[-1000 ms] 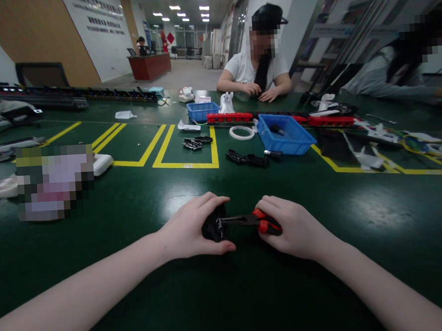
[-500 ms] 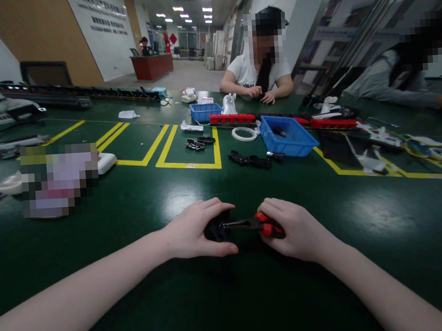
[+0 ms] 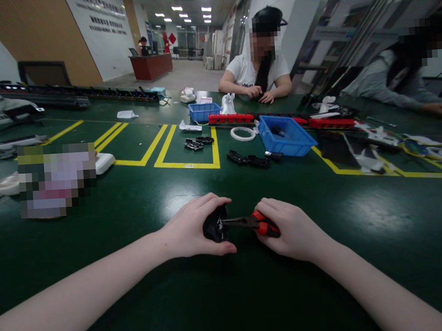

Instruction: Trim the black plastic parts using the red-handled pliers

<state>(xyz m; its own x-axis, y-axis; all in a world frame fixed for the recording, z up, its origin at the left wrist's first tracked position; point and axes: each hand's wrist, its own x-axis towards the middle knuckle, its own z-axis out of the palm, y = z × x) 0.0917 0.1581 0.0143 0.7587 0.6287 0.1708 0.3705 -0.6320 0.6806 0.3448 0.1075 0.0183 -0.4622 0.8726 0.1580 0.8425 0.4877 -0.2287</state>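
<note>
My left hand (image 3: 193, 227) is wrapped round a small black part (image 3: 213, 227) resting on the green table (image 3: 229, 295). My right hand (image 3: 292, 228) grips the red-and-black handles of a pair of pliers (image 3: 252, 222). The pliers' dark jaws point left and meet the black part at a small metal piece. Both hands sit close together near the table's front middle.
Beyond my hands lie loose black parts (image 3: 247, 159), a blue bin (image 3: 285, 135), a white ring (image 3: 242, 133), a smaller blue bin (image 3: 203, 111) and red strips (image 3: 231, 118). Yellow lines mark the table. Two people sit at the far side, hands on the table.
My hands, the pliers and the black part stay together almost unmoved; only the view shifts slightly.
</note>
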